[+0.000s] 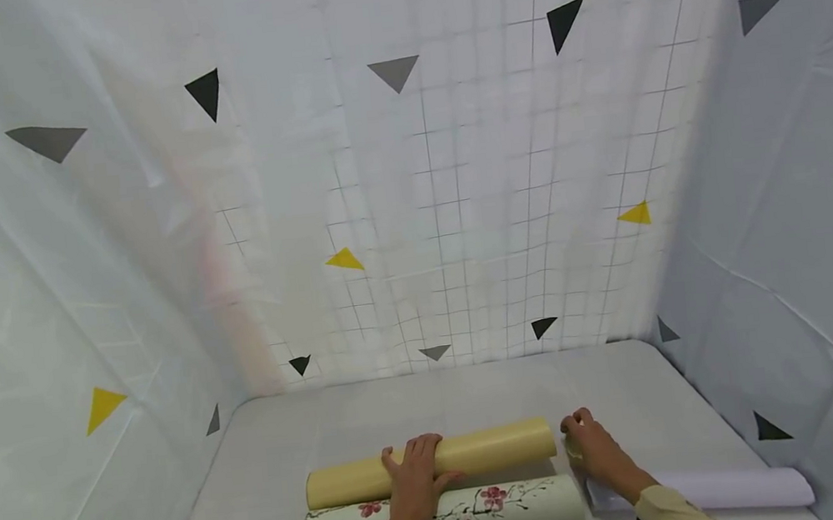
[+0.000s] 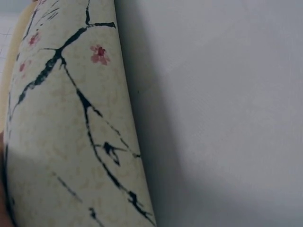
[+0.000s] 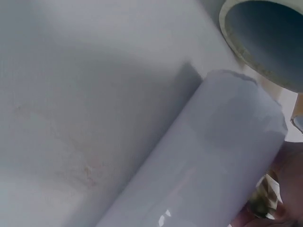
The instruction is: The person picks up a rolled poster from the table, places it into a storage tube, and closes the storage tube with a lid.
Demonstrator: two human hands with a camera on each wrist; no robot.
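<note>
A yellow roll of wallpaper lies crosswise on the table. My left hand rests over it, fingers spread on top and thumb along its near side. Nearer to me lies a cream wallpaper roll with dark branches and red blossoms; it fills much of the left wrist view. Beyond the yellow roll's right end, my right hand pinches a small shiny yellowish thing, perhaps a roll of tape, mostly hidden by the fingers. A pale lilac roll lies under the right forearm.
The white table has a rounded far right corner. White sheeting with triangles hangs behind it and at both sides. In the right wrist view, the open end of a tube-like roll stands close to the lilac roll's end.
</note>
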